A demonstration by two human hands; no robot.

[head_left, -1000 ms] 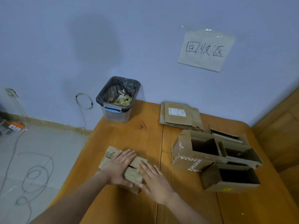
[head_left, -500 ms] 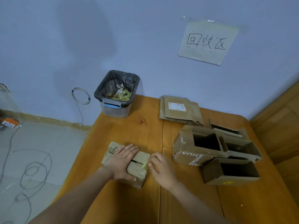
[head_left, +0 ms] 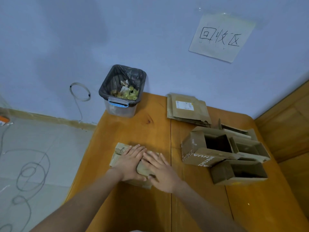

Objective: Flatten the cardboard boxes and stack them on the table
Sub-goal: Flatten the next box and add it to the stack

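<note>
A small flattened cardboard box [head_left: 119, 152] lies on the wooden table [head_left: 150, 206] near its left edge. My left hand [head_left: 132, 162] presses flat on its middle, fingers straight. Beside it my right hand [head_left: 161, 171] presses on the box's right part, fingers spread and overlapping the left fingertips. A stack of flattened boxes [head_left: 187, 108] rests at the table's back by the wall. To the right stand several open boxes: one printed "ZHUAN" [head_left: 199, 154], another in front of it [head_left: 237, 173], more behind [head_left: 247, 146].
A clear bin with a black liner and scraps [head_left: 122, 92] stands at the table's back left corner. A paper sign [head_left: 220, 36] is taped to the wall. Cables [head_left: 30, 174] lie on the tiled floor left of the table. A wooden panel [head_left: 287, 118] stands at right.
My right hand has moved left from the box's right edge onto its top and now lies flat beside the left hand. The view has shifted slightly.
</note>
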